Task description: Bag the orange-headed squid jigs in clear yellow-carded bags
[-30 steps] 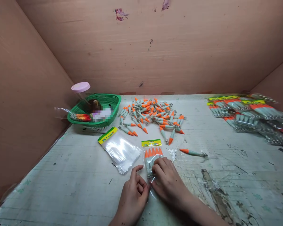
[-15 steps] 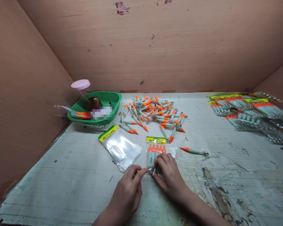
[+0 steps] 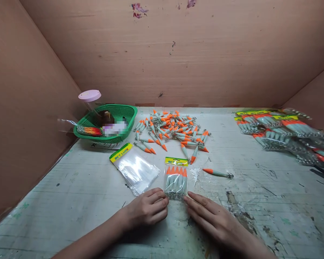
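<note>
A clear bag of squid-jig lures lies flat in front of me, its yellow "BCT LURE" header pointing away. Inside, several pale lures with orange tips lie side by side, hooks toward me. My left hand is closed, its fingertips at the bag's lower left corner. Stretched-out fingers of my right hand touch the lower right corner. Left of the bag is a stack of empty header bags. One loose lure lies to the right.
Beyond the bags is a pile of loose lures. A green basket at the back left holds a jar with a pink lid and a packet of red-yellow lures. Filled lure bags are heaped at the right. Wooden walls enclose the table.
My right hand has drawn back off the lures and right, its fingers now straightened at the bag's lower corner. My left hand has turned and curled by the left corner. The view shifted slightly.
</note>
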Tool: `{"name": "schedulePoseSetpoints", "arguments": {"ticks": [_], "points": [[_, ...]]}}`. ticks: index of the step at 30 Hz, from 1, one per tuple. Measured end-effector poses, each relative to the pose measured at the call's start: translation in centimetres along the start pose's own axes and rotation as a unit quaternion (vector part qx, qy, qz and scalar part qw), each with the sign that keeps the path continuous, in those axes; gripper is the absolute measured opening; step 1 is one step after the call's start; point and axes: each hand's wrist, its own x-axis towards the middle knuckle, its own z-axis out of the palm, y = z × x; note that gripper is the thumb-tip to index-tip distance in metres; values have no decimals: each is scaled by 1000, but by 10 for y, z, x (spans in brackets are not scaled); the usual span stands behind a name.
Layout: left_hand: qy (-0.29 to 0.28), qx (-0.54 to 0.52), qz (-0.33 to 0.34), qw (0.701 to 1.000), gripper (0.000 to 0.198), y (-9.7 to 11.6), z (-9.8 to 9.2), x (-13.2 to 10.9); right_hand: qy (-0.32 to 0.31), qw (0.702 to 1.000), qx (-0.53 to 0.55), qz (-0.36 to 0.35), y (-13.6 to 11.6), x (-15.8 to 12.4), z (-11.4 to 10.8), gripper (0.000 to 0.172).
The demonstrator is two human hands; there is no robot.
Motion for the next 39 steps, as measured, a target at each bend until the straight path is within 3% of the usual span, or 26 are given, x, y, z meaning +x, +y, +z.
{"name": "schedulePoseSetpoints", "arguments": {"ticks": [4, 7, 10, 12, 16, 20, 24, 28, 34, 39], "points": [[51, 33, -12, 998, 16, 1, 3, -1, 74, 997, 7, -28, -3, 10, 4, 28], [108, -41, -124, 985, 17, 13, 8, -6, 136, 981, 118, 66, -8, 15, 8, 21], [127, -143, -289, 938, 17, 38, 13, -7, 135, 926, 249, 247, -21, 9, 14, 16], [124, -173, -392, 895, 15, 55, 17, -5, 126, 893, 269, 337, -32, 2, 21, 16], [163, -188, -522, 816, 15, 80, 30, 4, 152, 877, 224, 398, -48, -6, 34, 13], [189, -190, -553, 789, 17, 88, 36, 11, 169, 869, 195, 423, -51, -4, 41, 16], [170, -183, -599, 761, 20, 87, 36, 17, 168, 852, 190, 458, -51, -2, 43, 18], [125, -150, -627, 754, 25, 80, 35, 25, 172, 841, 172, 483, -51, 4, 44, 21], [15, -108, -649, 753, 26, 64, 25, 34, 172, 819, 121, 533, -45, 17, 46, 19], [-21, -138, -662, 736, 23, 48, 15, 38, 173, 805, 154, 546, -38, 17, 47, 16]]}}
